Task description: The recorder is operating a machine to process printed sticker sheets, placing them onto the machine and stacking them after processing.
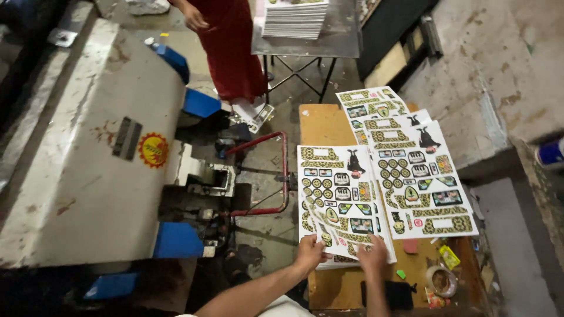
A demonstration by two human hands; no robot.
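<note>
A stack of printed sheets (338, 194) with leopard-pattern shapes lies on a wooden table (320, 124). My left hand (309, 252) pinches the near left corner of the top sheet, which curls up slightly. Beside it, my right hand (373, 255) rests flat on the stack's near edge. A second printed sheet (424, 182) lies to the right, overlapping more sheets (376, 108) farther back.
A large grey and blue machine (88, 152) fills the left, with a red metal bar (284, 170) by the table. A person in red clothing (232, 47) stands beyond, near a metal table with a paper stack (295, 20). A tape roll (442, 280) and dark phone (388, 293) lie near me.
</note>
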